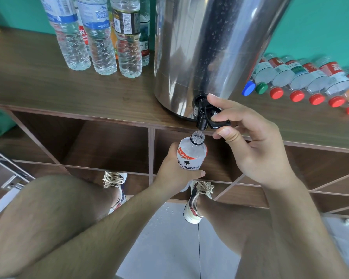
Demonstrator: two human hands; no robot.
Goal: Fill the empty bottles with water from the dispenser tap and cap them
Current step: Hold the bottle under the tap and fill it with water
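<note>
The step in hand is the filling itself. At the centre, just below the tabletop (48, 87) edge, the left hand (175, 172) has its grip clamped round the body of the open bottle (191, 156), thumb across the label. It holds the neck directly under the black tap (203, 115) of the steel dispenser (206, 47), which stands at twelve o'clock. The right hand (250, 146) has its grip closed on the tap's lever (220, 123), forefinger over the top and thumb beneath, and a thin stream appears to fall into the bottle's mouth. To do this well, I judge, the mouth should sit square under the spout and close to it, with the bottle upright, since the opening is narrow and drops already spot the floor (169, 214) at six o'clock. The label hides much of the level, so watch the clear shoulder and release the lever a little before water reaches the neck, leaving room for capping. No loose cap for this bottle shows here, so one must be found. Upright bottles (101, 43) stand at eleven o'clock, and a row of capped bottles (302, 77) lies sideways at two o'clock.
</note>
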